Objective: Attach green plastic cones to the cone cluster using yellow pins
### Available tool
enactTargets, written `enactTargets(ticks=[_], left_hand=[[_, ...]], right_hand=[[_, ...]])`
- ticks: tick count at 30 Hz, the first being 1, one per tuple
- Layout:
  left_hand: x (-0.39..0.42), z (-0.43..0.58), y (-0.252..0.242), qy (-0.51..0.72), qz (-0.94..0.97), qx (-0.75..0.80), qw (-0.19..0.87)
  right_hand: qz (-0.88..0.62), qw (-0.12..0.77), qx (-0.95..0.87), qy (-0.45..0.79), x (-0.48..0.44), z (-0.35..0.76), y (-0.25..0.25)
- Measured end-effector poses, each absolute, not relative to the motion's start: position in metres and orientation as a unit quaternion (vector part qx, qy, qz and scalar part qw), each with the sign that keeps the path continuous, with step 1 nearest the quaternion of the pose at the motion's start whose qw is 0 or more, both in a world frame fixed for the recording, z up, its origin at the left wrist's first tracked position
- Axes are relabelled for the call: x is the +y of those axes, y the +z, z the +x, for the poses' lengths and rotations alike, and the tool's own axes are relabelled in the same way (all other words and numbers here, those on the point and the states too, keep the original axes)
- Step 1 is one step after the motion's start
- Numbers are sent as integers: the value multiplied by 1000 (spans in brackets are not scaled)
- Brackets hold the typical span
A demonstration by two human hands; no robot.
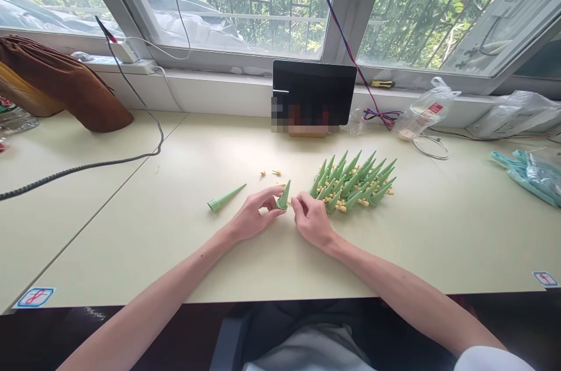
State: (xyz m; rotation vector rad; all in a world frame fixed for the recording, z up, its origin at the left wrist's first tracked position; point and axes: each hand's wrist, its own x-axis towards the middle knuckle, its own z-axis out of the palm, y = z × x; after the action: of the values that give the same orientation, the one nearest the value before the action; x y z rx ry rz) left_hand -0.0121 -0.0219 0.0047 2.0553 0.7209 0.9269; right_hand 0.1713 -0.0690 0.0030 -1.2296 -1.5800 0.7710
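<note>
Held upright between the fingers of my left hand [256, 213] is a green plastic cone-shaped spike [284, 196]. My right hand [312, 220] is closed in a pinch at the spike's right side, on a small yellow piece [290, 203] mostly hidden by the fingertips. Left of my hands another green spike [225, 198] lies on its side. Two small yellow pieces, one a yellow valve-like piece [276, 172] and the other a yellow piece [262, 174], lie beyond my left hand. Beside my right hand stand rows of green spikes [353, 181] with yellow pieces attached.
A dark tablet [313, 93] leans by the window ledge on the pale table [175, 248]. Back left are a brown bag [87, 87] and a black cable [87, 167]. To the right lie a plastic bag [427, 111] and a turquoise item [526, 175].
</note>
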Motion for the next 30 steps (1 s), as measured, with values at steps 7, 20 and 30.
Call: enactTargets(ticks=[7, 20, 30], left_hand=[[-22, -12, 4, 363, 815, 293, 343], [-23, -9, 18, 351, 781, 341, 388], [-23, -9, 19, 334, 793, 349, 372]], right_hand=[[-510, 470, -584, 421, -70, 170, 5], [-491, 449, -595, 451, -68, 170, 7], [-493, 436, -615, 435, -68, 170, 9]])
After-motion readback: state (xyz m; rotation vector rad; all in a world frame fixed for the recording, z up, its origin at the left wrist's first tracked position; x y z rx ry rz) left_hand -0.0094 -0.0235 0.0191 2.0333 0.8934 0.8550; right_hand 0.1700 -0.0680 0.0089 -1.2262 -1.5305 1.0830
